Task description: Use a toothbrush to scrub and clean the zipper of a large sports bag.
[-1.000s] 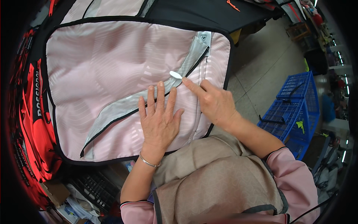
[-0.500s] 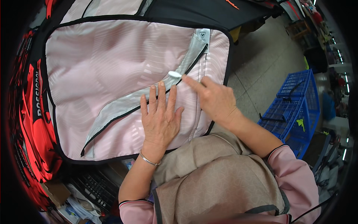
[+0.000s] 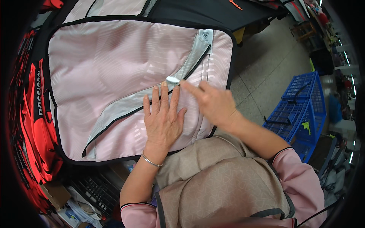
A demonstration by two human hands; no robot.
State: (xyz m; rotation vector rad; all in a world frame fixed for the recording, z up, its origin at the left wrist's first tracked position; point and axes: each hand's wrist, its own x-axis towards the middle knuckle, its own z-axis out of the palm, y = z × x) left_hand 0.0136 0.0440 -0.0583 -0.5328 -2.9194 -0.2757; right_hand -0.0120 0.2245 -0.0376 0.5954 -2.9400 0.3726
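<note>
A pink fabric panel [image 3: 102,64] with black bound edges lies spread before me. Across it runs a curved grey strip [image 3: 121,108] bordered by a black zipper [image 3: 127,117]. My left hand [image 3: 163,121] rests flat on the panel, fingers extended, fingertips at the strip. My right hand [image 3: 215,102] grips a small tool with a white oval head [image 3: 173,79], like a toothbrush; its handle is hidden in the hand. The head touches or hovers just over the grey strip beside my left fingertips. At the upper right of the panel sits a white label [image 3: 205,36].
Red and black bags [image 3: 40,125] hang along the left. Blue plastic crates [image 3: 300,106] stand on the floor [image 3: 254,76] to the right. Another pink piece [image 3: 118,7] and black fabric [image 3: 186,15] lie beyond the panel. A black crate [image 3: 97,193] is below left.
My right hand has moved slightly left and down along the grey strip, carrying the white-headed tool closer to my left fingertips. My left hand stays on the panel.
</note>
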